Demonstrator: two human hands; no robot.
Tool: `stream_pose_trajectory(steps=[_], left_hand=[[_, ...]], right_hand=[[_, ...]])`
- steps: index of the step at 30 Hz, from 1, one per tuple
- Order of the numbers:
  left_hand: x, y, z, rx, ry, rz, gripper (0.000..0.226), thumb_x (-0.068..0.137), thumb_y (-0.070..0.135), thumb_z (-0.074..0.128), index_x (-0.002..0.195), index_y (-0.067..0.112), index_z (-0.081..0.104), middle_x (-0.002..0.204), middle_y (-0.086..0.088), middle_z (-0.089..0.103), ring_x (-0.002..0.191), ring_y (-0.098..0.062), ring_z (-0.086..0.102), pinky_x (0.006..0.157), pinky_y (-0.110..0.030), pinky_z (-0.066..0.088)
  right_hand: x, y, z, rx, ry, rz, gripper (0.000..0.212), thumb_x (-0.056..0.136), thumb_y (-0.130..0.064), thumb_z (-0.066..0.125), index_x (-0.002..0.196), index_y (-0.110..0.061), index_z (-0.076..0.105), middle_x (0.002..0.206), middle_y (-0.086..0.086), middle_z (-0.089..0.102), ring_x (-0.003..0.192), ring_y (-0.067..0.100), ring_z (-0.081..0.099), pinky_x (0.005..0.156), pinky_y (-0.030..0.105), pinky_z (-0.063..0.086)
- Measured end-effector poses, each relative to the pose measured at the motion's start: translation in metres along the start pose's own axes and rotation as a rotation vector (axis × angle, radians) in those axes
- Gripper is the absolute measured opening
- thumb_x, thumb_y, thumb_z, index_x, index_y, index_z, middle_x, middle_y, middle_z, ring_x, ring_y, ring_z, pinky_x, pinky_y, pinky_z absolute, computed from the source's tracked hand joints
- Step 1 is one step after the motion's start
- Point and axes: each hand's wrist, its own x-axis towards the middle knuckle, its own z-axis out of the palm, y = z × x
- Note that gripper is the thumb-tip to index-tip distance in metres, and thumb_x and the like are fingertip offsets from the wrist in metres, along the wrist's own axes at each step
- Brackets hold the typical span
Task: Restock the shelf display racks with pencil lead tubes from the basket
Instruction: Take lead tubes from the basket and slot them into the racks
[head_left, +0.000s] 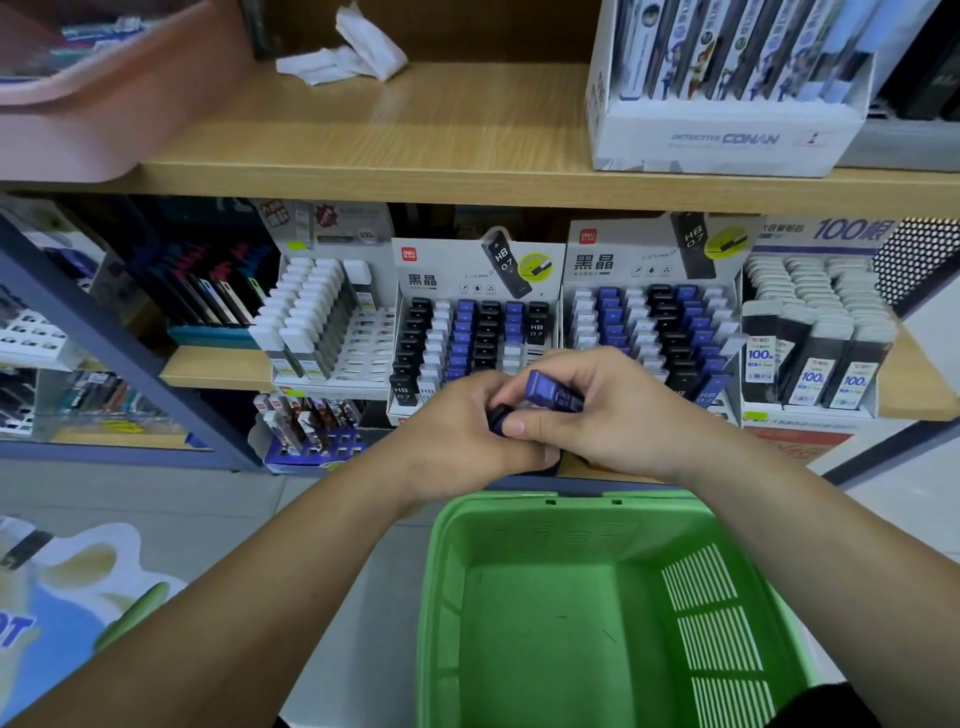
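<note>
Above the basket's (519, 503) far rim, touching hands (462, 441) (618, 415) grip blue tubes (553, 396).

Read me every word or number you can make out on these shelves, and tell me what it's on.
"DETECTIVE CONAN": white box front.
"黑晶": middle rack's header card.
"HB 0.7": tube pictured on that card.
"100": labels on right-hand tubes.
Other small print is unreadable.

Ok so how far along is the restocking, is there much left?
Nearly done, it seems. The green basket shows only its bare floor, and the middle rack looks mostly full. In hand: left hand and right hand together grip blue lead tubes. Left: slotting those in; the white-capped rack has many open slots.
</note>
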Motion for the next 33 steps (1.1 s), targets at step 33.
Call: stream_pose_trajectory(steps=[33], left_hand=[[0.006, 0.022, -0.002, -0.225, 0.151, -0.163, 0.028, 0.105, 0.036, 0.059, 0.086, 0.016, 0.056, 0.066, -0.006, 0.061, 0.048, -0.014, 0.046, 0.048, -0.027, 0.031]], right_hand=[[-0.016, 0.007, -0.032, 0.447, 0.315, 0.214, 0.024, 0.096, -0.007, 0.068, 0.119, -0.012, 0.07, 0.093, 0.017, 0.075, 0.037, 0.008, 0.037, 0.041, 0.024, 0.037]])
